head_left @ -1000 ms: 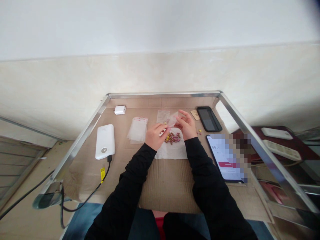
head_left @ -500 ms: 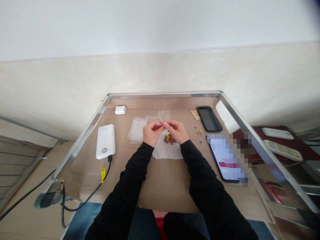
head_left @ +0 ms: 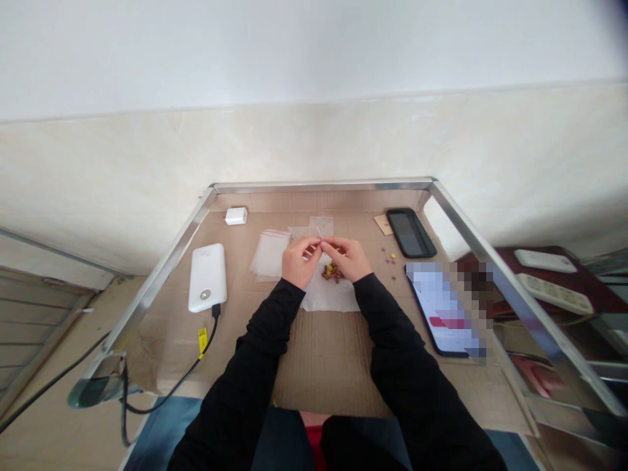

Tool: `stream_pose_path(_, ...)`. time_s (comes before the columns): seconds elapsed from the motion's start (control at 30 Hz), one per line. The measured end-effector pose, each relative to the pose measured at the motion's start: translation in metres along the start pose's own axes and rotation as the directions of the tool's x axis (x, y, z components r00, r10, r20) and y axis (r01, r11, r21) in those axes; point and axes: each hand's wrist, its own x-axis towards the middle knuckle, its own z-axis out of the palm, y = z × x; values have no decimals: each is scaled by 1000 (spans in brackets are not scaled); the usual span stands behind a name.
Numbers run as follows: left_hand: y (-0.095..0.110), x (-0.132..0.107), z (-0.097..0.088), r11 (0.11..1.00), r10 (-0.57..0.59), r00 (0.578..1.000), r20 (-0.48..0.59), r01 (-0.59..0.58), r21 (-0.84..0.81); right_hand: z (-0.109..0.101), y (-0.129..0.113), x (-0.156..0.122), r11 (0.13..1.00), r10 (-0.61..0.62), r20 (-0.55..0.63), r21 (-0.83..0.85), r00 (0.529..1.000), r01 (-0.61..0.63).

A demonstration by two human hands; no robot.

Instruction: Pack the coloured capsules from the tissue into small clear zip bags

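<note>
Over the middle of the board, my left hand point(head_left: 297, 261) and my right hand point(head_left: 350, 260) meet with their fingertips closed in a pinch. A thin white strand point(head_left: 320, 230) sticks up from where the fingertips come together; anything smaller between them is hidden. Below the right hand lies a little heap of brown and yellow bead-like pieces point(head_left: 333, 273). They rest on a whitish sheet point(head_left: 330, 299), partly covered by both hands. Left of the left hand is a stack of clear zip bags point(head_left: 269, 255). Another clear bag point(head_left: 321, 224) lies just beyond the fingers.
A white power bank point(head_left: 207, 278) with a black cable point(head_left: 189, 374) and a white charger point(head_left: 236, 216) lie left. Several small pieces point(head_left: 393, 256), a black phone point(head_left: 411, 233) and a lit phone point(head_left: 444, 314) lie right. A metal rail point(head_left: 324, 186) borders the cardboard point(head_left: 324, 366).
My left hand has shifted very slightly right, its fingers a little more bowed. The white strand has tilted and moved slightly right. The pieces and other objects stay put.
</note>
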Motion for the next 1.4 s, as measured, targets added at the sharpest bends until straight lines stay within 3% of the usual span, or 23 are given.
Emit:
stream_pose_path(0.17, 3, -1, -1, 995, 34, 999, 13, -35, 96, 0, -6, -4, 971, -72, -21, -230, 997, 65)
stream_pose_path(0.37, 7, -3, -1, 985, 45, 997, -61, -35, 168, 6, -14, -9, 882, -154, -80, -461, 985, 100)
stream_pose_path(0.67, 6, -4, 0, 976, 56, 989, -135, -26, 218, 10, -12, -12, 801, -227, -172, -593, 959, 83)
stream_pose_path(0.87, 9, -4, -4, 978, 72, 973, -220, -25, 206, 3, -10, -11, 783, -258, -317, -622, 913, 5)
stream_pose_path(1.03, 14, -5, -4, 989, 97, 982, -163, -76, 127, -1, -12, -9, 890, -211, -301, -453, 930, 56)
stream_pose_path(1.17, 10, 0, -6, 1000, -31, 976, -214, 31, -4, -4, -14, -7, 987, -93, -323, -157, 942, 44)
stream_pose_path(1.27, -2, 5, -6, 982, -174, 960, -218, 152, -112, -7, -14, -3, 994, 24, -295, 111, 955, 9)
stream_pose_path(1.4, -17, 10, -4, 841, -409, 912, 20, 385, -380, -11, -13, 1, 931, 145, -183, 357, 972, -72)
